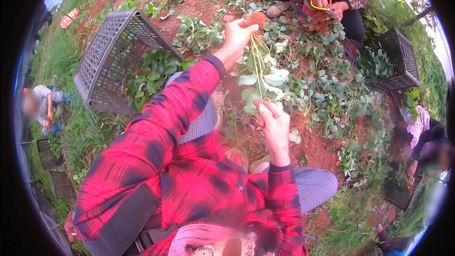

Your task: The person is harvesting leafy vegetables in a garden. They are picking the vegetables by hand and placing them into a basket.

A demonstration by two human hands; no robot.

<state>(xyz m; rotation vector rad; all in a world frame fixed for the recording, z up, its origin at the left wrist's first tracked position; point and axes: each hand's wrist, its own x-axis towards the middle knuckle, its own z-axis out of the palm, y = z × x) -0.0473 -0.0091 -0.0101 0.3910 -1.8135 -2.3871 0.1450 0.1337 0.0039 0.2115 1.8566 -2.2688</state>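
My left hand grips a strawberry plant at its crown, with the reddish-brown root clump sticking out past the fingers. Its long pale stems and green leaves hang down toward me. Lower down, my right hand is closed in a pinch at the leafy end, thumb against the fingers on a thin stem. Loose strawberry plants lie scattered over the reddish soil beyond and to the right of my hands.
A black plastic crate with green plants inside stands tilted at my left. Opposite me, a co-worker's hands hold yellow-handled scissors and a rooted plant. Another black crate is at the right. Other people sit at both sides.
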